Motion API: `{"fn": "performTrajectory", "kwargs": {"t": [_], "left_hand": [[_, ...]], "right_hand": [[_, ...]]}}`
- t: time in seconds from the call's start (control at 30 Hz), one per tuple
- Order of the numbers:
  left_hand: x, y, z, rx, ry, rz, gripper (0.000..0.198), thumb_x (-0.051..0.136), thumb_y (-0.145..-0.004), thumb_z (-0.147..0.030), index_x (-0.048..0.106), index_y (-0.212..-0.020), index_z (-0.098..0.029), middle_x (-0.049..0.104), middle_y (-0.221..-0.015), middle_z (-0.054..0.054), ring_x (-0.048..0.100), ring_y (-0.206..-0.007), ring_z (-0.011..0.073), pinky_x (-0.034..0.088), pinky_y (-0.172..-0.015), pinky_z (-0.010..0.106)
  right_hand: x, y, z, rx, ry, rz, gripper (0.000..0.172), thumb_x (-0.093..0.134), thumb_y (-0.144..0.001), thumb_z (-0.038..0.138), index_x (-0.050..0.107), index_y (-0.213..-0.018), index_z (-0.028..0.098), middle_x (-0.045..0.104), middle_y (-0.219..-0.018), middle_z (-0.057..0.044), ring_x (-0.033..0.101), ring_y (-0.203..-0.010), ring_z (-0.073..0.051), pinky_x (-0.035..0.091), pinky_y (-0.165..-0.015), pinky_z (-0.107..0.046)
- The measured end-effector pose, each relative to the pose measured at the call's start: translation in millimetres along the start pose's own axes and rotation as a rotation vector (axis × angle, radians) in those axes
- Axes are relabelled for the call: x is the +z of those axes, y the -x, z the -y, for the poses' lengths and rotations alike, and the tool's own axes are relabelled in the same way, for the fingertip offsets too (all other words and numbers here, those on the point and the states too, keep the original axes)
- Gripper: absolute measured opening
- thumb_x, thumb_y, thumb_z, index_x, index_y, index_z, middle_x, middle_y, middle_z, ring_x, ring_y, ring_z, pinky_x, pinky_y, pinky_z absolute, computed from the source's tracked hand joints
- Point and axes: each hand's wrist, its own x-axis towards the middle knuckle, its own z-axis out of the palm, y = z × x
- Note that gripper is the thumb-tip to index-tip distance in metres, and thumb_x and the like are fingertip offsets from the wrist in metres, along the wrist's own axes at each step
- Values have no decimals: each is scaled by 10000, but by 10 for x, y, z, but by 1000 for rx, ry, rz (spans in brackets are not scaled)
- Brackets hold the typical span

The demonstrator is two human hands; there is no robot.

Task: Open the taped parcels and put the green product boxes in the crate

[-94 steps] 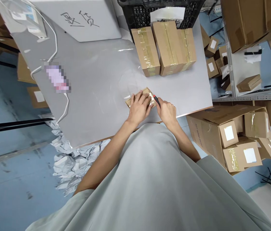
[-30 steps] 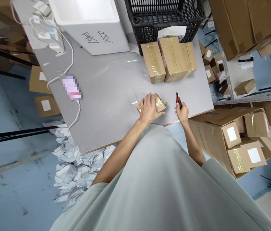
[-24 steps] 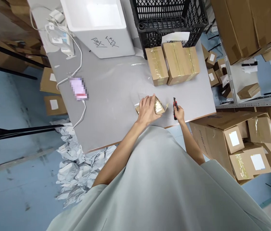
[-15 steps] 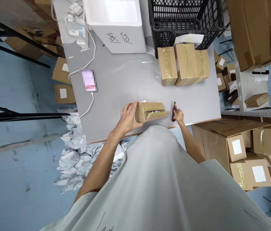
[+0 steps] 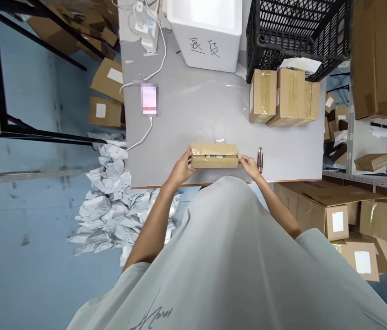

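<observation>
Near the front edge of the tabletop (image 5: 186, 105), a small cardboard box (image 5: 214, 150) was held between 2 hands. It stood only partly open: the taped seam was parted and contents (image 5: 215, 156) were glimpsed, but the flaps were not yet folded back. Its left end was cupped by the half-curled left hand (image 5: 182, 168); its right end was pinched by the right hand's fingertips (image 5: 240, 158). A cutter (image 5: 260, 158) was seen lying just beside.

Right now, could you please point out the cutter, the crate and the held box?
Cutter (image 5: 260, 160): head view, on the middle of its handle.
Crate (image 5: 267, 51): head view, on its near wall.
Held box (image 5: 214, 149): head view, on its far top panel.
</observation>
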Motion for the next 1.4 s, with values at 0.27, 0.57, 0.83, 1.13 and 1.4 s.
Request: {"fn": "performTrajectory", "kwargs": {"t": [0.27, 0.57, 0.83, 1.13, 1.4], "left_hand": [[261, 73, 42, 24, -50, -199, 974, 879, -900, -601, 488, -1700, -208, 582, -1699, 211, 562, -1581, 432, 475, -1318, 595], [45, 424, -149, 96, -4, -341, 303, 616, -1101, -482, 743, -966, -243, 727, -1468, 131, 665, -1431, 312, 500, -1273, 523], [96, 527, -37, -152, 196, -232, 324, 762, -942, -414, 710, -1200, -226, 686, -1524, 150, 757, -1276, 304, 674, -1020, 475], [224, 414, 315, -215, 518, -128, 715, 773, -740, -216, 637, -1441, -241, 653, -1605, 155, 697, -1388, 314, 678, -1075, 482], [414, 227, 324, -158, 268, -221, 746, 688, -736, -102, 663, -1467, -247, 691, -1464, 120, 723, -1041, 223, 692, -1017, 460]], "right_hand": [[-10, -59, 1, -132, 153, -81, 605, 779, -993, 539, 752, -1468, 165, 784, -1455, -168, 841, -1122, -255, 691, -1021, -401], [-142, -298, 270, -409, 423, 12, 525, 788, -1014, 430, 763, -1520, 291, 647, -1658, -117, 809, -1081, -237, 696, -1041, -449], [-104, -342, 563, -420, 864, 198, 781, 965, -874, 261, 684, -1602, 252, 626, -1630, -144, 705, -1393, -356, 572, -1201, -490], [-147, -321, 648, -422, 891, 224, 542, 667, -1107, 345, 615, -1631, 219, 652, -1602, -153, 706, -1337, -338, 568, -1149, -472], [-90, -506, 665, -477, 805, 93, 476, 337, -1221, 449, 690, -1459, 236, 760, -1419, -139, 737, -1251, -326, 548, -1076, -422]]}}
